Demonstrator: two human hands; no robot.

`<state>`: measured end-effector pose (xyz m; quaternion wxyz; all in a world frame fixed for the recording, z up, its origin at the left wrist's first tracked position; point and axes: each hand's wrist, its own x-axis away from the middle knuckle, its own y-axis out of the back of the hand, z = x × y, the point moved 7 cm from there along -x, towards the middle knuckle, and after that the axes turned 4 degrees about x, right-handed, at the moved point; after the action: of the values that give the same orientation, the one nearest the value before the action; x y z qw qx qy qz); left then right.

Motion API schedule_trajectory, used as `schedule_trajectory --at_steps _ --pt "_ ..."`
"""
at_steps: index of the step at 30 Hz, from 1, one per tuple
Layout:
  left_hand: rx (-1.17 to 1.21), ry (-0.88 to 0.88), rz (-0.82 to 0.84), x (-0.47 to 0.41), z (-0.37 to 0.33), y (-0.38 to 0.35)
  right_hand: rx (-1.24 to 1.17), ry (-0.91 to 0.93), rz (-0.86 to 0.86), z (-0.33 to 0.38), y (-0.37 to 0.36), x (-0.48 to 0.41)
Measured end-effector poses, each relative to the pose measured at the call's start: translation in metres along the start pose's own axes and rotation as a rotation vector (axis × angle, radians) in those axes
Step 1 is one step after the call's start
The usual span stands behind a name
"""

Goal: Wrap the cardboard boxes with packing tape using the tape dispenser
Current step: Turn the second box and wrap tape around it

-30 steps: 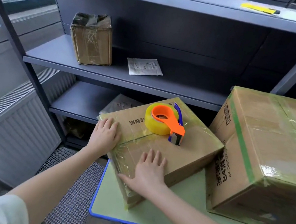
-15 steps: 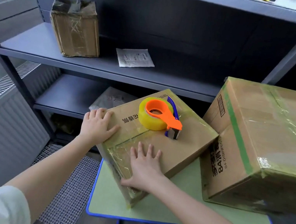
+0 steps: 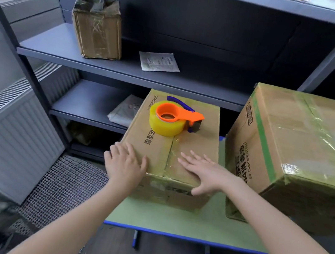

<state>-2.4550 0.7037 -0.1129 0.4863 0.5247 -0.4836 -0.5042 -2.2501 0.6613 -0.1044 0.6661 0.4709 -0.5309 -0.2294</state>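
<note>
Green-topped table (image 3: 201,226) with a blue rim, set before grey metal shelving (image 3: 127,72). On the table's left part, a cardboard box (image 3: 194,144), flaps closed, with glossy tape along the centre seam and over the near edge and printed characters on top. On the far half of that top, lying on its side, the tape dispenser (image 3: 174,117): orange frame and handle, yellowish roll, dark blade end pointing right, blue part behind; touches neither hand. Left hand (image 3: 125,164) laid flat on the near left corner of the box top, fingers straight and slightly spread, gripping nothing. Right hand (image 3: 205,172) laid flat on the near right part of the same top, fingers splayed and pointing left toward the seam, thumb hanging over the front edge, likewise gripping nothing. Just right of this box, across a narrow gap, a larger box (image 3: 303,152), tilted, wrapped in glossy tape, with a green stripe around it and black printing on the side facing left. Beyond, on the middle shelf, a small taped box (image 3: 97,30) upright at left and a flat white packet (image 3: 159,61) near the centre, well apart. On the lower shelf, a pale plastic bag (image 3: 124,111), partly hidden behind the cardboard box. At far left, a grey ribbed radiator panel (image 3: 9,123); on the floor beside the table, wire mesh (image 3: 65,185).
</note>
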Motion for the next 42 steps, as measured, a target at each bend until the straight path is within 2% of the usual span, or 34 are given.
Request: schedule_trajectory --at_steps 6,12,14,19,23,28,30,33,36,39,42 --pt "-0.043 -0.088 -0.025 0.001 -0.024 0.014 -0.053 -0.057 -0.030 -0.016 -0.005 0.007" --pt "0.170 -0.468 -0.077 -0.035 -0.089 0.040 -0.129 -0.051 -0.081 -0.019 -0.009 0.005" --pt "0.210 -0.477 -0.081 -0.053 -0.108 0.043 -0.134 -0.055 -0.096 -0.019 -0.010 0.004" --pt "0.145 -0.405 0.024 -0.088 -0.131 0.028 -0.105 -0.071 -0.160 -0.019 -0.015 0.004" --pt "0.248 -0.362 0.027 -0.096 -0.132 0.024 -0.108 -0.068 -0.196 -0.021 -0.019 0.004" --pt "0.218 -0.456 -0.034 -0.088 -0.118 0.032 -0.047 -0.061 -0.248 -0.022 -0.024 0.004" --pt "0.264 -0.482 -0.013 -0.083 -0.111 0.036 -0.099 -0.069 -0.257 -0.020 -0.023 0.004" --pt "0.461 -0.481 0.075 -0.076 -0.098 0.044 -0.173 -0.067 -0.244 -0.020 -0.020 0.004" --pt "0.779 -0.436 0.274 -0.065 -0.086 0.055 -0.350 -0.103 -0.275 -0.028 -0.013 0.003" --pt "0.988 -0.420 0.457 -0.046 -0.073 0.065 -0.691 -0.223 -0.411 -0.035 0.007 0.007" --pt "1.166 -0.418 0.672 -0.030 -0.057 0.063 -0.788 -0.235 -0.643 -0.027 0.042 0.011"
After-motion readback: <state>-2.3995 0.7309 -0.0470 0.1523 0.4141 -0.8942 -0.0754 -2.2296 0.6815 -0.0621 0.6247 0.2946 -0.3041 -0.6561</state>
